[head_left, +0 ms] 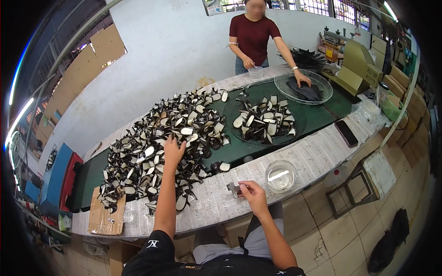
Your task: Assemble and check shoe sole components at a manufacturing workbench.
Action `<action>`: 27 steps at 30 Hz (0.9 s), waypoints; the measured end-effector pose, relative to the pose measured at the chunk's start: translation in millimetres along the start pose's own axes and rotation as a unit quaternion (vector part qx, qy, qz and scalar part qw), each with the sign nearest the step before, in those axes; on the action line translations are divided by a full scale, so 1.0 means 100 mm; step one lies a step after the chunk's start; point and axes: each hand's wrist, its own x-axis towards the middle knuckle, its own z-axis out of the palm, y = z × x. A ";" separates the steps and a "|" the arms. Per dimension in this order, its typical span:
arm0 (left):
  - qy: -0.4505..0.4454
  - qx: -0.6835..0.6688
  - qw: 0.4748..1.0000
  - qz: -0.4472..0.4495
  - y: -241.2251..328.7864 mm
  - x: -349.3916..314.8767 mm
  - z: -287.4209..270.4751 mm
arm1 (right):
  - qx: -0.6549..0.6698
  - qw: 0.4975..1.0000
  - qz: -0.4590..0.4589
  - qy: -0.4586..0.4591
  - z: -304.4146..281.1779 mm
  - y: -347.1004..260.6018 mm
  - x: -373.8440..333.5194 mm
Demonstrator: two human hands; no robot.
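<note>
My left hand reaches onto a large heap of small black pieces with cream-coloured flat faces. Its fingers are spread and touch the top of the heap; nothing is visibly gripped. Over the near edge of the table, my right hand pinches a small grey piece between thumb and fingers. The exact kind of that piece is too small to make out. Just right of it stands a round clear plastic dish. One loose black and cream piece lies between the heap and my right hand.
A wire basket holds more such pieces. Across the table a person in a dark red shirt touches black flat pieces in another wire basket. A phone lies at right, cardboard at left. A stool stands at right.
</note>
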 end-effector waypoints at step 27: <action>0.078 -0.327 0.933 -0.126 0.74 -0.15 -1.31 | -0.004 1.000 -0.007 0.008 0.01 0.00 0.01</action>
